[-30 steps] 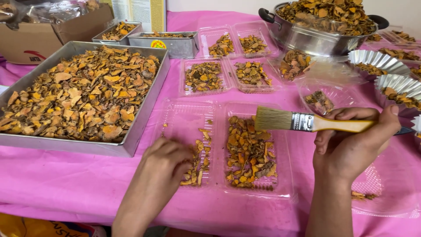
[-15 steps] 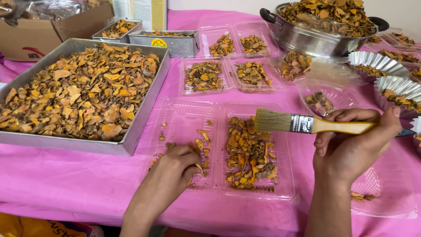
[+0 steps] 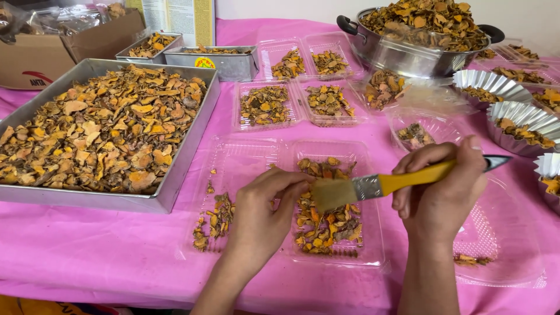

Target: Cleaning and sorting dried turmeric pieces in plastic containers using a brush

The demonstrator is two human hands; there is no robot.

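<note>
Materials & finishes. Tablecloth (image 3: pixel 105 262): pink cloth, matt, slightly creased. Large tray (image 3: pixel 184 154): sheet metal, dull brushed grey. Clamshell container (image 3: pixel 245 157): clear thin plastic, glossy, ribbed base. Brush (image 3: pixel 373 185), in right hand (image 3: pixel 437 195): soft pale bristles, shiny metal ferrule, smooth glossy yellow handle w/ dark tip. Dried slices (image 3: pixel 326 224), by left hand (image 3: pixel 265 207): rough, matt, orange-brown. Pot (image 3: pixel 402 55): polished metal, reflective, w/ black handles. Fluted cups (image 3: pixel 490 84): crinkled shiny foil. Box (image 3: pixel 35 64): matt brown cardboard.
</note>
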